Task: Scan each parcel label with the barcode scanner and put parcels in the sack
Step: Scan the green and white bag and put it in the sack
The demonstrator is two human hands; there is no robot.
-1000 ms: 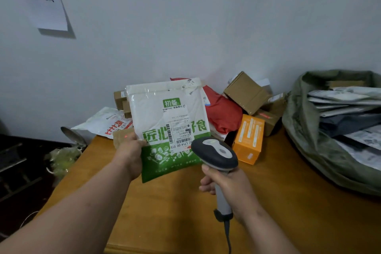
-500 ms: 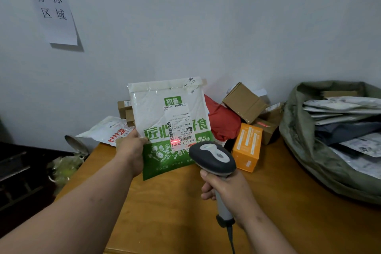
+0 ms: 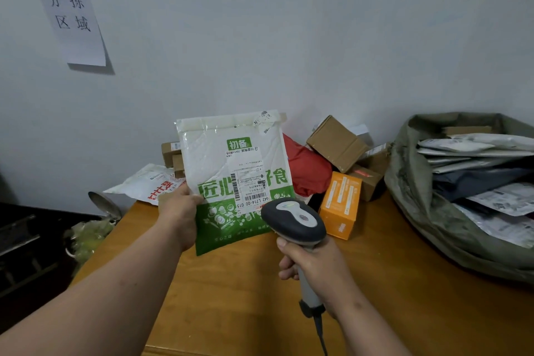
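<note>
Parcel in white and green plastic point(image 3: 231, 179) stands upright above the wooden bench point(image 3: 231, 298), its left edge pinched by the left hand point(image 3: 180, 215), printed label point(image 3: 250, 182) facing the camera. Right hand point(image 3: 313, 264) is wrapped around the barcode scanner point(image 3: 293, 221), whose head sits just before the parcel's lower right corner, seemingly aimed at the label. At far right lies the green sack point(image 3: 416, 199), holding several mailers.

The table point(image 3: 237, 298) is smooth, faintly shiny wood. The white-and-green parcel point(image 3: 228, 159) is glossy, wrinkled plastic with a paper label point(image 3: 250, 179). The scanner point(image 3: 293, 220) is smooth plastic; far boxes point(image 3: 335, 141) are matt cardboard; the right sack point(image 3: 416, 205) is coarse cloth.
</note>
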